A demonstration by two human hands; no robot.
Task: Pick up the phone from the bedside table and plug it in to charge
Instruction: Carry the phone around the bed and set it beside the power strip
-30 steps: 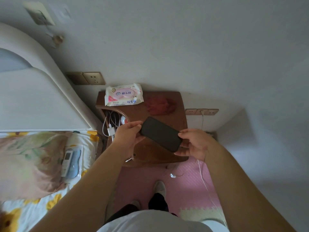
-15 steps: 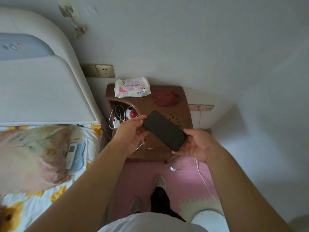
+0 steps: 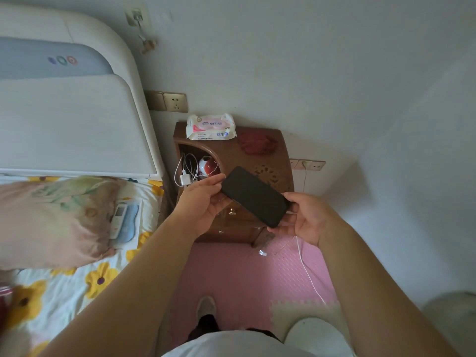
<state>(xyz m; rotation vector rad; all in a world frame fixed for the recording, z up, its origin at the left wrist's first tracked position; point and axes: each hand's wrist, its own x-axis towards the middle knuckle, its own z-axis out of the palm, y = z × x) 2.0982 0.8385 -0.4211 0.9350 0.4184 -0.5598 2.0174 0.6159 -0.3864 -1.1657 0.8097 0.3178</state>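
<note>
phone [image 3: 253, 196] held in air over tabletop [image 3: 233, 154], long axis far-left to near-right | left hand [image 3: 203, 203] pinches far end | right hand [image 3: 307, 217] grips near end, white cable [image 3: 307, 270] just beside it

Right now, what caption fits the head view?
The left hand and right hand hold a black rectangular phone by the brown wooden bedside table, white cable trailing over the pink floor mat.
</note>
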